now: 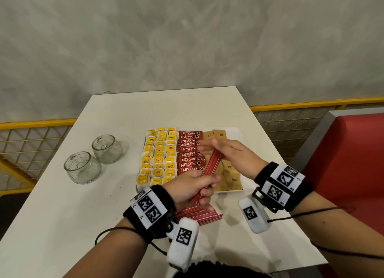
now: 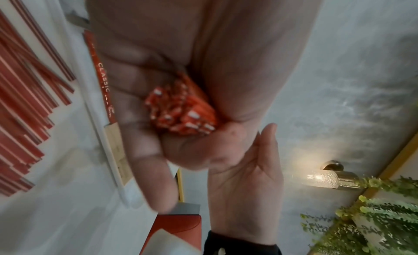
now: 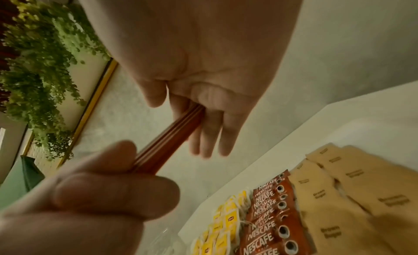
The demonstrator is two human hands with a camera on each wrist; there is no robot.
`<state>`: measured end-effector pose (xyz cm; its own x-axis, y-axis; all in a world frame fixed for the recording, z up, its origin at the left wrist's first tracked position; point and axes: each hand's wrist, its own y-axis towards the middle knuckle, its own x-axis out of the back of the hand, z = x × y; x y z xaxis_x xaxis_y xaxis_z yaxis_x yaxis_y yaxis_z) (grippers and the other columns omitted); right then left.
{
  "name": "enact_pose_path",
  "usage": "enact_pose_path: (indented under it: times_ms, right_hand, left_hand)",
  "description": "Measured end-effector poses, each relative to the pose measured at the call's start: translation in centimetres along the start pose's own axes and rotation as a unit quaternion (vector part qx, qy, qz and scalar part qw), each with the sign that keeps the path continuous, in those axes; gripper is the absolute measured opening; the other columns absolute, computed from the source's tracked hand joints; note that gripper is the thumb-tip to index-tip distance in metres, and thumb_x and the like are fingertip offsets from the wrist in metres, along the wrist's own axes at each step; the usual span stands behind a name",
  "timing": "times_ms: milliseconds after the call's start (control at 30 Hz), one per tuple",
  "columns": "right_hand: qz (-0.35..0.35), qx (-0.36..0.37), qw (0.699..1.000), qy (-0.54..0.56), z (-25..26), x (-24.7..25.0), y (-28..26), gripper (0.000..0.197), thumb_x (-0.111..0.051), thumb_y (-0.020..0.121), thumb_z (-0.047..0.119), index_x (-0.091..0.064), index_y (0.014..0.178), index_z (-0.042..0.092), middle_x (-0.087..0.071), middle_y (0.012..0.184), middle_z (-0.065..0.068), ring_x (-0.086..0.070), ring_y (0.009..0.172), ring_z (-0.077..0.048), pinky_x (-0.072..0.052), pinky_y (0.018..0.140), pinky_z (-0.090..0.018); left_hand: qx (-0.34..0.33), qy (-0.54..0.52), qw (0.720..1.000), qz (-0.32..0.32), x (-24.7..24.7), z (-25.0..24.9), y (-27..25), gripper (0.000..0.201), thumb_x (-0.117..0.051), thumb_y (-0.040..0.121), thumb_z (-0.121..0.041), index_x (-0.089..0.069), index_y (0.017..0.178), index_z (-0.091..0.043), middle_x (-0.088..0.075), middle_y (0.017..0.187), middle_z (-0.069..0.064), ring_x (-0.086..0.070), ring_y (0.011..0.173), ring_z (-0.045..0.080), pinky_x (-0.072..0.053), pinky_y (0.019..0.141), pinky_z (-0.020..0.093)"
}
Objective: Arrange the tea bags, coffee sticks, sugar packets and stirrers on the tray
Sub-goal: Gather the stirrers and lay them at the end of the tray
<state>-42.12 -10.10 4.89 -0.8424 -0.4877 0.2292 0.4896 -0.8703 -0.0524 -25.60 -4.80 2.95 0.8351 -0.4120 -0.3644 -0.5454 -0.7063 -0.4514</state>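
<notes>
Looking down from the head camera, you have your left hand wrapped around the near end of a bundle of stirrers, raised at a slant over the tray. Your right hand lies with fingers stretched flat against the bundle's far end, apparently squaring it. The tray already carries rows of yellow tea bags, a column of coffee sticks and brown sugar packets; none of these lie loose on the table. More stirrers lie as a loose pile on the table just before the tray, beneath your left wrist, so I judge stirrers are the only group left.

From the left wrist, the bundle's cut ends show inside your curled fingers, and the loose pile lies fanned on the table.

From the right wrist, the bundle runs from your left fist into your flat right palm, fingers straight, nothing pinched.
</notes>
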Motion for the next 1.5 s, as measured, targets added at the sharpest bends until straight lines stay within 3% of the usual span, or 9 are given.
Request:
enact_pose_path:
  times_ms: [133,233,400,700,867,1000,1233,1367,1500]
  right_hand:
    - [-0.076,0.037,0.992,-0.093,0.2,-0.6,-0.6,0.094,-0.069,0.072,0.061,-0.017,0.149,0.044,-0.022,0.157,0.014,-0.017,0.145,-0.003,-0.021,0.117,-0.029]
    - [-0.026,0.107,0.947,-0.301,0.0,-2.0,-1.2,0.13,-0.078,0.051,0.067,0.003,0.15,0.043,0.006,0.161,0.012,0.011,0.147,-0.006,-0.003,0.119,-0.036]
    - [-0.048,0.157,0.92,-0.356,-0.4,-2.9,-0.9,0.129,-0.084,0.054,0.057,0.001,0.15,0.039,0.016,0.16,0.007,0.017,0.147,-0.018,-0.001,0.119,-0.042]
    - [-0.02,0.134,0.922,-0.363,-1.0,-3.0,-0.7,0.128,-0.08,0.054,0.063,-0.001,0.151,0.039,0.008,0.161,0.007,0.014,0.148,-0.017,-0.002,0.12,-0.044]
    - [-0.133,0.027,0.966,-0.219,-0.6,-1.3,-0.3,0.082,-0.052,0.069,0.076,-0.045,0.138,0.031,-0.047,0.109,0.023,-0.044,0.113,-0.006,-0.036,0.099,-0.027]
    - [-0.06,-0.041,0.991,-0.113,-0.8,0.6,0.5,0.046,-0.054,0.084,0.063,-0.069,0.098,0.022,-0.072,0.09,0.006,-0.067,0.09,-0.012,-0.051,0.092,-0.041]
    - [-0.054,-0.062,0.987,-0.136,-1.8,3.9,1.3,0.041,-0.057,0.089,0.043,-0.062,0.114,0.01,-0.071,0.107,-0.005,-0.066,0.1,-0.021,-0.051,0.093,-0.045]
    - [-0.11,-0.09,0.979,-0.143,-1.7,6.5,2.0,0.023,-0.057,0.093,0.027,-0.06,0.08,0.008,-0.063,0.071,-0.001,-0.058,0.066,-0.018,-0.048,0.065,-0.024]
    - [-0.133,-0.104,0.957,-0.237,-1.6,9.9,4.2,0.025,-0.054,0.094,0.025,-0.057,0.081,0.004,-0.054,0.07,-0.006,-0.048,0.064,-0.019,-0.036,0.058,-0.031]
  left_hand:
    - [-0.029,-0.118,0.987,-0.108,0.0,-0.5,0.6,0.026,-0.058,0.094,-0.021,-0.053,0.07,-0.016,-0.037,0.046,-0.004,-0.044,0.041,0.011,-0.054,0.073,0.035]
    - [-0.037,-0.217,0.965,-0.146,0.1,-1.1,1.2,0.03,-0.057,0.094,-0.026,-0.05,0.066,-0.017,-0.037,0.045,-0.006,-0.044,0.041,0.01,-0.05,0.055,0.023]
    - [-0.052,-0.254,0.953,-0.153,-0.1,-1.2,1.9,0.031,-0.058,0.093,-0.027,-0.047,0.065,-0.018,-0.035,0.047,-0.006,-0.044,0.043,0.009,-0.042,0.042,0.016]
    - [-0.05,-0.228,0.961,-0.149,0.3,-0.9,2.5,0.031,-0.058,0.093,-0.028,-0.049,0.065,-0.018,-0.036,0.047,-0.006,-0.045,0.044,0.009,-0.042,0.043,0.018]
    - [-0.1,-0.089,0.977,-0.164,-0.3,-0.6,2.4,0.028,-0.057,0.095,-0.032,-0.051,0.073,-0.015,-0.036,0.052,-0.002,-0.037,0.042,0.01,-0.046,0.045,0.024]
    - [-0.131,0.057,0.98,-0.14,-1.2,-0.5,3.8,0.032,-0.049,0.099,-0.024,-0.044,0.069,-0.013,-0.04,0.05,-0.001,-0.04,0.04,0.013,-0.045,0.044,0.027]
    - [-0.158,0.259,0.944,-0.13,-2.0,-0.4,7.9,0.028,-0.047,0.099,-0.02,-0.048,0.071,-0.018,-0.047,0.048,0.003,-0.044,0.036,0.016,-0.037,0.042,0.026]
    - [-0.164,0.319,0.928,-0.101,-2.9,-2.3,10.4,0.015,-0.05,0.098,-0.021,-0.051,0.099,-0.006,-0.054,0.057,0.005,-0.052,0.04,0.012,-0.042,0.043,0.023]
    - [-0.184,0.36,0.907,-0.121,-3.2,-4.8,14.2,0.025,-0.055,0.096,-0.029,-0.053,0.108,-0.007,-0.064,0.077,0.008,-0.061,0.061,0.018,-0.052,0.057,0.033]
